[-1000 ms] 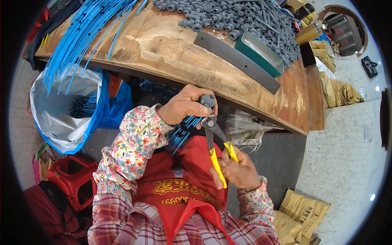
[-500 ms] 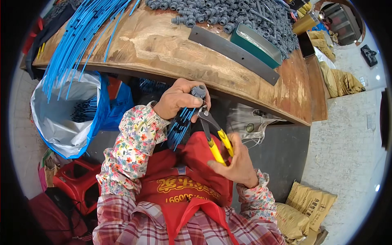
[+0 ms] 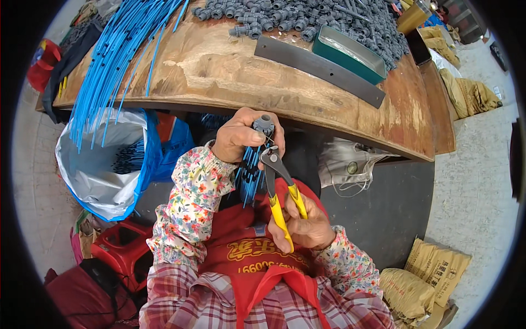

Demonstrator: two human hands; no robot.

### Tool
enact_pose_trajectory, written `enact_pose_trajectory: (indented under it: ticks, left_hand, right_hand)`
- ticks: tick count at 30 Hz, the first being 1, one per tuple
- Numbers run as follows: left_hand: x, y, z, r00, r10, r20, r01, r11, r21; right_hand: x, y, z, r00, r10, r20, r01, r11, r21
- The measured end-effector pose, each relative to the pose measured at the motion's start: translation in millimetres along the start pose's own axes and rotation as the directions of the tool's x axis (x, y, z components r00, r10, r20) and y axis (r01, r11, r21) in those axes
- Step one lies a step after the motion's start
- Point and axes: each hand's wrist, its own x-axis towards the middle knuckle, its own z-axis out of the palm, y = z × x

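My left hand [image 3: 245, 137] grips a grey ribbed plastic fitting [image 3: 264, 126], its round hollow end facing up. A thin wire shows just below it, between the fingers. In my right hand [image 3: 308, 223] are pliers [image 3: 272, 159] with dark metal arms and yellow handles. The handles are spread, and the jaws are at the wire by my left fingertips. Whether they bite on it cannot be made out. Below my left hand hangs a bundle of thin blue rods [image 3: 252, 183] with black bits; how its top is held is hidden.
On the wooden table [image 3: 219, 71] lie a heap of grey fittings [image 3: 307, 13], long blue rods [image 3: 112, 66], a flat metal bar [image 3: 320, 71] and a green tray [image 3: 350, 64]. A white-lined blue bag [image 3: 90, 183] and red stool [image 3: 123, 249] stand left; brown sacks [image 3: 438, 268] lie right.
The plier handles have swung down and to the left with my right hand, and stand wider apart. My left hand keeps the fitting. The whole view has shifted slightly.
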Motion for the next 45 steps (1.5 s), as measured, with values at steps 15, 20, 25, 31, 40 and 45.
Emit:
enact_pose_trajectory:
  ticks: [15,20,25,31,40,45]
  left_hand:
    - [-4,10,7,0.999,0.038,-0.034,-0.038,0.999,-0.005]
    - [-6,14,17,0.997,-0.032,-0.075,0.042,0.991,0.129]
    - [5,11,29,0.996,-0.067,-0.067,0.080,0.975,0.208]
    - [7,6,25,0.996,-0.049,-0.072,0.068,0.952,0.300]
    - [5,1,14,0.997,-0.067,-0.030,0.070,0.991,0.118]
    - [3,5,13,0.993,-0.112,-0.032,0.115,0.987,0.108]
  right_hand:
    - [-1,9,22,0.996,-0.058,-0.065,0.071,0.974,0.214]
    - [-29,-28,42,0.944,-0.086,-0.317,0.034,0.985,-0.166]
    - [-41,-31,49,0.767,-0.512,-0.387,-0.338,0.190,-0.922]
    - [-24,-10,42,0.765,-0.643,-0.039,-0.490,-0.542,-0.683]
    - [-19,-13,30,0.916,-0.324,-0.235,-0.036,0.518,-0.855]
    - [-10,-4,24,0.933,-0.195,-0.302,-0.042,0.775,-0.631]
